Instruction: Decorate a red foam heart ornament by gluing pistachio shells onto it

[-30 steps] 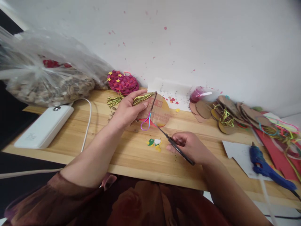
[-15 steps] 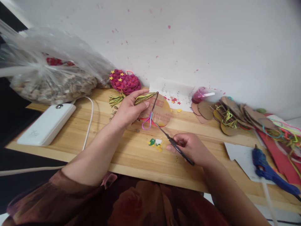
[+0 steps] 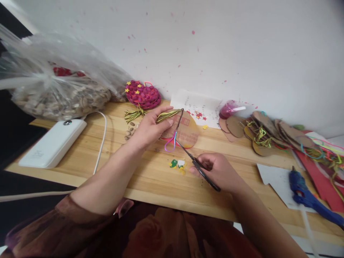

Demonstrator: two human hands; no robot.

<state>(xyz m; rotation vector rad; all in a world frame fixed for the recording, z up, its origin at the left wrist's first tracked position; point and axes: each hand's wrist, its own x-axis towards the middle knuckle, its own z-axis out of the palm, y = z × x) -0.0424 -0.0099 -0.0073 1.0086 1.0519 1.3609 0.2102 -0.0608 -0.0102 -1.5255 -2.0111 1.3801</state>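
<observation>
My left hand (image 3: 154,127) is closed on the left side of a round cardboard disc (image 3: 188,132), thumb on top. A bundle of green and yellow strings (image 3: 168,114) runs from under the fingers to the disc's upper edge. Down the disc lies a thin dark strip (image 3: 179,120), and a purple and blue cord loop (image 3: 169,145) hangs at its lower end. My right hand (image 3: 215,170) grips black-handled scissors (image 3: 200,166), whose tip is at the cord loop by the disc's lower edge. Whether the tip touches the cord I cannot tell.
Green, white and yellow scraps (image 3: 177,165) lie in front of the disc. Behind are decorated purple discs (image 3: 143,95), paper with red stars (image 3: 199,115) and a pink cup (image 3: 228,109). A glue gun (image 3: 303,193) is right; a power bank (image 3: 53,143) and shell-filled bag (image 3: 67,96) are left.
My left hand and the disc have shifted slightly right and toward me. The scissors stay at the cord loop, with my right hand nearly still.
</observation>
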